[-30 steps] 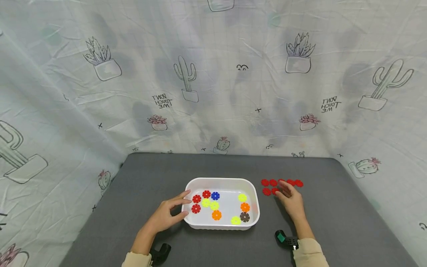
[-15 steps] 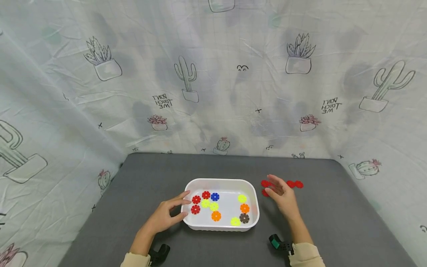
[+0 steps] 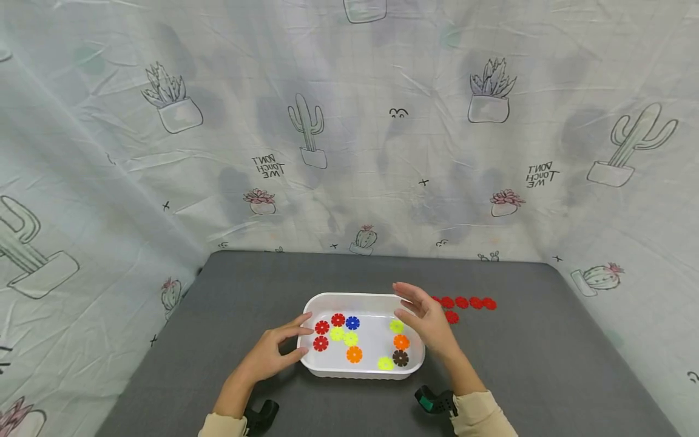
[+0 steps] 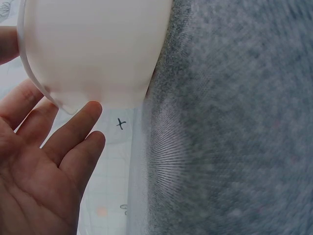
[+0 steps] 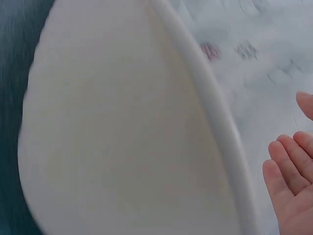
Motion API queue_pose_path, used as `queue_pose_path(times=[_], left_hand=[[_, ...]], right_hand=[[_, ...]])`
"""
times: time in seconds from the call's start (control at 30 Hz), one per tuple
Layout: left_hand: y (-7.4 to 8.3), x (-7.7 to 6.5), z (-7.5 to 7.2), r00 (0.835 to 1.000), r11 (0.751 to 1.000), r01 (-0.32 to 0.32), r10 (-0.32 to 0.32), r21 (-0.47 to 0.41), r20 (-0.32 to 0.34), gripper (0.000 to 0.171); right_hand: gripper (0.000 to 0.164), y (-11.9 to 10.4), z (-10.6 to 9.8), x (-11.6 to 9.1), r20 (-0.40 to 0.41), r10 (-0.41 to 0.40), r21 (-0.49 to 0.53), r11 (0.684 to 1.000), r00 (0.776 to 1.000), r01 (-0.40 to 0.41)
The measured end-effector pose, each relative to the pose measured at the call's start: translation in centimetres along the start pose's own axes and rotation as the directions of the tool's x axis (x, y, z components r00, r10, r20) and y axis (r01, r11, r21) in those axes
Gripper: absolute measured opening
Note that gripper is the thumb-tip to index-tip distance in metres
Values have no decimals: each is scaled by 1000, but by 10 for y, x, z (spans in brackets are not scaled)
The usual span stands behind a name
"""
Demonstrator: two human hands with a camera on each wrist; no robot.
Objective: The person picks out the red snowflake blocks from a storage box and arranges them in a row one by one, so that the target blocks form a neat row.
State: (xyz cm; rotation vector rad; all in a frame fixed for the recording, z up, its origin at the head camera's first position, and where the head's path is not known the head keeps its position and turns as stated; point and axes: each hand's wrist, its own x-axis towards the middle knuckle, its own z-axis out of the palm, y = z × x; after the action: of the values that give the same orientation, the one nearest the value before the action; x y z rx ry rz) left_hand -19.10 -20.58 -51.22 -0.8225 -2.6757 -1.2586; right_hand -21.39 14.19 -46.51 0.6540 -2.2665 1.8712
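A white plastic tray (image 3: pixel 377 371) holds several flat notched plastic discs, among them a blue disc (image 3: pixel 352 323), a red disc (image 3: pixel 320 343) and a brown disc (image 3: pixel 400 358). My left hand (image 3: pixel 267 352) rests with spread fingers against the tray's left end; in the left wrist view its fingertips (image 4: pixel 93 108) touch the outer wall near the rim. Over the tray's right end hovers my right hand (image 3: pixel 428 321), fingers loosely extended and nothing visible in them. The right wrist view shows its palm (image 5: pixel 298 210) bare beyond the tray rim (image 5: pixel 215 103).
To the right of the tray, several red discs (image 3: pixel 476 303) lie in a row on the grey table (image 3: pixel 524 358), with another red disc (image 3: pixel 451 317) in front. A white curtain (image 3: pixel 349 152) with cactus drawings hangs behind. Each wrist carries a black camera mount (image 3: pixel 434 400).
My right hand has moved left from the red discs on the table to above the tray's right end. The left hand stays at the tray, and the discs inside look the same.
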Motion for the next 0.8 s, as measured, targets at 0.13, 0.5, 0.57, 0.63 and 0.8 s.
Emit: queue_pose_path(times=[0.13, 0.5, 0.57, 0.63, 0.8], left_hand=[[1, 0, 0, 1000, 1000, 2, -2, -10, 3, 34], [1, -2, 2, 1000, 1000, 6, -6, -23, 9, 34], [0, -3, 2, 1000, 1000, -6, 6, -27, 7, 33], [-1, -3, 3, 1000, 999, -25, 25, -30, 3, 33], [-1, 0, 1, 998, 997, -65, 64, -51, -12, 34]], right_hand=[[49, -14, 23, 6, 78, 6, 2, 1000, 997, -6], [50, -38, 76, 19, 255, 55, -1, 998, 965, -56], [51, -42, 82, 21, 282, 51, -7, 999, 958, -51], [51, -38, 88, 24, 296, 59, -8, 998, 953, -59], [48, -18, 104, 34, 294, 66, -2, 998, 953, -69]])
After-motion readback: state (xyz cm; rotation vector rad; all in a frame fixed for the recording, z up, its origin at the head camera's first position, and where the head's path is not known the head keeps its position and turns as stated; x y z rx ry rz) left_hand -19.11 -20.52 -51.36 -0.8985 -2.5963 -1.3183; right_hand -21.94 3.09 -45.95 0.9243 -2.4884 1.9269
